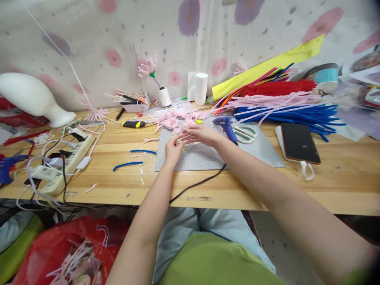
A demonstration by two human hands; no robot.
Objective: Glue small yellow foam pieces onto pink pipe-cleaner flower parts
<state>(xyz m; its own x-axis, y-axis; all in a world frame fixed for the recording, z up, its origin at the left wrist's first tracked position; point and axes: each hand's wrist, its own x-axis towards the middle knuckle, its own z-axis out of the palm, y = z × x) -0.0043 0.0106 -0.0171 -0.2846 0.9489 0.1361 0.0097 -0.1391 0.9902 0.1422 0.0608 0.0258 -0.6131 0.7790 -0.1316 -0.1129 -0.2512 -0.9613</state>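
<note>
Above the grey cutting mat, my left hand has its thumb and fingers pinched together. Anything in that pinch is too small to make out. Reaching in from the right, my right hand has its fingers stretched out, their tips meeting those of the left hand. Just beyond the hands lie pink pipe-cleaner petals with a small yellow piece. A blue glue gun lies to the right of my right hand, beside scissors with pale handles.
Bundles of blue and red pipe cleaners lie at back right. A phone-like black device is at right. On the left stand a power strip and a foam head. A black cable crosses the front.
</note>
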